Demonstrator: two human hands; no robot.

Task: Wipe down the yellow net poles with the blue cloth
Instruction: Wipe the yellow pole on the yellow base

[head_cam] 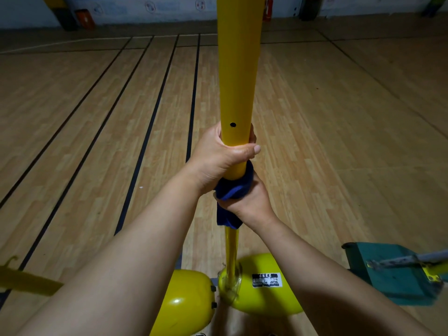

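The yellow net pole [236, 76] stands upright in the middle of the view, rising out of the top edge from a yellow base [264, 284] on the wooden gym floor [327, 141] near the person's feet. It looks like a painted metal tube: stiff, smooth and probably slick, so a bare palm would likely slide along it unless squeezed. The weighted base seems to carry the load, so the pole should need steadying rather than lifting.

The blue cloth [234, 190] is soft and bunches easily; it is wrapped around the pole just below the upper hand, with a loose end hanging down against the thinner lower section.

The left hand [224, 161] grips the bare pole just under a small hole [232, 124], fingers curled round the far side and thumb lying across the near face. The right hand [247, 201] sits directly beneath it, fingers closed around the cloth and pressing it against the tube. Both forearms reach forward and upward, converging on the pole.

A sensible hold, judging by this, is one hand steadying above and the cloth hand sliding along the shaft.

To the near right lies a green base [392, 275].
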